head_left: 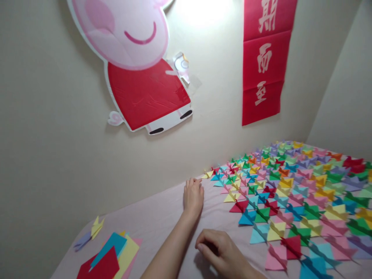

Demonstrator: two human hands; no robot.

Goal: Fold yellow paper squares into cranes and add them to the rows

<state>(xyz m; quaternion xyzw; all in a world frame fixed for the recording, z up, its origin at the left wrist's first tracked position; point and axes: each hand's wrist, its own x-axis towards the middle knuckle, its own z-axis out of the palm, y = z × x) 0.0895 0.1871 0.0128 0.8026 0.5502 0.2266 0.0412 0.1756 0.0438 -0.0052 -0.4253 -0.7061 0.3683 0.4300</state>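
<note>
My left hand reaches forward over the pale pink sheet, close to the wall. Its fingers look slightly apart and foreshortened, and I see nothing held in them. Just right of its fingertips stands a yellow paper crane, at the left corner of a large group of folded cranes. Closer to me, my right hand is loosely curled above the sheet, thumb near the index finger, with nothing visible inside. To its right are a pink crane and a red crane, both apart from it.
Rows of colourful cranes cover the bed's right side. At lower left lie overlapping paper sheets, with a yellow folded piece and a purple one beside them. A pig cutout and red banner hang on the wall.
</note>
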